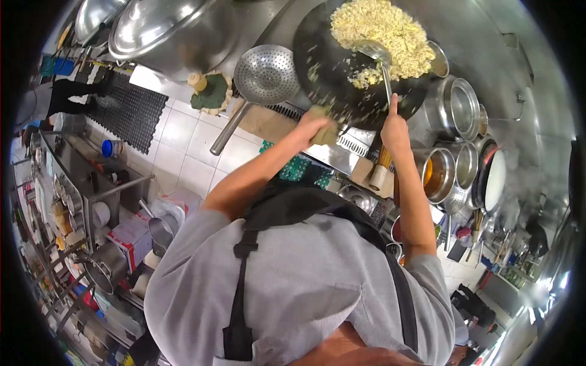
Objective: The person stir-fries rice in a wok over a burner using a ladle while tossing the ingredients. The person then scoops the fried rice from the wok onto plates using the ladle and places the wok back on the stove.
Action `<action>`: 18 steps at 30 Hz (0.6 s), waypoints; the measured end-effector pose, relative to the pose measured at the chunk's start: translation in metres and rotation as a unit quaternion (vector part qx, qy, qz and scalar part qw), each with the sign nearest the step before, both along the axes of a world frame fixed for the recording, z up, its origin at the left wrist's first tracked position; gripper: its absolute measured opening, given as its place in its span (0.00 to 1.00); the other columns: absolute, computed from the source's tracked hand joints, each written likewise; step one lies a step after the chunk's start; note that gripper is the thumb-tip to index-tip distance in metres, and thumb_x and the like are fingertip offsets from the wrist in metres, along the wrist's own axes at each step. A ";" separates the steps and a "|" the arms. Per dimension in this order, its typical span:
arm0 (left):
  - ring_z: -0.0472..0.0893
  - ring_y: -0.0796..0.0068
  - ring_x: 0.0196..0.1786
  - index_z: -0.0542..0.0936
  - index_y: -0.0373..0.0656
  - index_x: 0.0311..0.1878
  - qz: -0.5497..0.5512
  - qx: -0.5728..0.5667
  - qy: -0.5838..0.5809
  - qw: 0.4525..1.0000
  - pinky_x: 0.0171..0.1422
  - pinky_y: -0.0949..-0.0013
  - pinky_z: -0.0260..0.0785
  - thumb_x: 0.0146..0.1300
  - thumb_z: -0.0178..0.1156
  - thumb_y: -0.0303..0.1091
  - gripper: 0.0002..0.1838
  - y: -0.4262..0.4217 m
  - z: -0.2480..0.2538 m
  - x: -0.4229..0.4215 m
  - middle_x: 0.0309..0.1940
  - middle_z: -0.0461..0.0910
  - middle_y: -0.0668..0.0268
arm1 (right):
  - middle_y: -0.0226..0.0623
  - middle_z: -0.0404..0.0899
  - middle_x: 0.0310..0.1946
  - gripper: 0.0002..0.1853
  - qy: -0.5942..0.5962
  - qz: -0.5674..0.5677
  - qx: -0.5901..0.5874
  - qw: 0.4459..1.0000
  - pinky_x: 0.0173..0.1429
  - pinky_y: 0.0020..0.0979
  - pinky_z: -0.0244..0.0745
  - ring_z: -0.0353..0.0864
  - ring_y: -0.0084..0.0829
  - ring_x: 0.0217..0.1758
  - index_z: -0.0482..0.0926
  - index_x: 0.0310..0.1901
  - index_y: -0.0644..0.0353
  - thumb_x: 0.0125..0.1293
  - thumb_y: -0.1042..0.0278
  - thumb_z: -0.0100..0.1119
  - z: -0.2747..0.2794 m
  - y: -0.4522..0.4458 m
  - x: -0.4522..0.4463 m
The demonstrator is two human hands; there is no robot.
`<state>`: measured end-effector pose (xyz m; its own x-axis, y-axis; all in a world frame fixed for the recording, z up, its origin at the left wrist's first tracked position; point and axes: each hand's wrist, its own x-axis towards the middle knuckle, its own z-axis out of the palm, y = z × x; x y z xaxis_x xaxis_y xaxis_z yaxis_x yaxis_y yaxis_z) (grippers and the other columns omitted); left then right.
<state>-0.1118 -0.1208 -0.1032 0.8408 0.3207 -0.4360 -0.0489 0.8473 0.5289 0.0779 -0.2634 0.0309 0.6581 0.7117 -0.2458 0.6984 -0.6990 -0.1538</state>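
Observation:
Yellow fried rice point(390, 39) lies heaped toward the far side of a large black wok point(329, 79), with loose grains scattered over the near part. My left hand point(316, 129) is closed round a greenish cloth point(326, 131) at the wok's near left edge. The handle of a metal ladle point(386, 76) is in my right hand point(395, 131), one finger stretched along it. The ladle's bowl touches the rice. Left of the wok rests a perforated strainer point(266, 74), its handle pointing toward me. A bamboo brush point(379, 174) lies just below my right hand.
Metal pots point(458, 110) and a container of orange liquid point(436, 175) stand on the right. A large lidded pot point(165, 36) is at the upper left. A metal rack point(67, 201) and a cardboard box point(140, 235) are at the left. Another person's dark-clothed legs point(70, 96) show at the far left.

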 end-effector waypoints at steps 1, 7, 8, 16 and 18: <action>0.87 0.59 0.43 0.72 0.41 0.62 -0.006 -0.027 0.038 0.999 0.48 0.49 0.85 0.63 0.58 0.24 0.23 -0.006 0.017 -0.021 0.44 0.84 0.55 | 0.70 0.80 0.38 0.43 0.002 0.004 0.022 1.000 0.50 0.54 0.77 0.82 0.65 0.41 0.42 0.79 0.64 0.64 0.80 0.50 -0.003 -0.006 -0.002; 0.86 0.59 0.34 0.76 0.37 0.40 -0.035 -0.098 0.011 0.994 0.34 0.53 0.82 0.60 0.59 0.24 0.06 0.020 0.063 0.038 0.32 0.81 0.56 | 0.77 0.77 0.41 0.36 0.135 0.065 0.048 0.988 0.55 0.55 0.71 0.79 0.68 0.50 0.51 0.76 0.70 0.67 0.76 0.49 0.057 -0.017 -0.060; 0.86 0.58 0.32 0.75 0.37 0.37 -0.035 -0.073 0.045 0.996 0.31 0.53 0.81 0.59 0.59 0.25 0.04 0.029 0.107 0.036 0.30 0.80 0.56 | 0.77 0.77 0.41 0.36 0.133 0.066 0.011 0.989 0.55 0.55 0.71 0.79 0.68 0.51 0.51 0.76 0.71 0.67 0.76 0.48 0.089 -0.025 -0.071; 0.87 0.59 0.36 0.76 0.37 0.47 -0.006 -0.012 0.005 1.000 0.39 0.53 0.85 0.62 0.56 0.24 0.10 0.002 0.011 0.020 0.36 0.82 0.54 | 0.69 0.80 0.37 0.41 -0.035 0.013 0.051 0.998 0.48 0.51 0.78 0.83 0.62 0.39 0.44 0.77 0.74 0.62 0.81 0.47 -0.021 0.007 -0.031; 0.86 0.61 0.37 0.76 0.37 0.50 -0.023 -0.051 0.064 0.996 0.43 0.52 0.86 0.63 0.56 0.22 0.12 -0.009 0.015 -0.023 0.37 0.82 0.56 | 0.70 0.80 0.34 0.42 -0.015 0.006 0.025 1.000 0.47 0.55 0.75 0.82 0.64 0.39 0.42 0.77 0.74 0.62 0.82 0.47 -0.008 -0.008 -0.041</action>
<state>-0.1349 -0.1297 -0.0886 0.7890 0.2326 -0.5687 0.0530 0.8964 0.4401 0.0367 -0.2714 0.0227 0.6561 0.7304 -0.1899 0.7117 -0.6825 -0.1664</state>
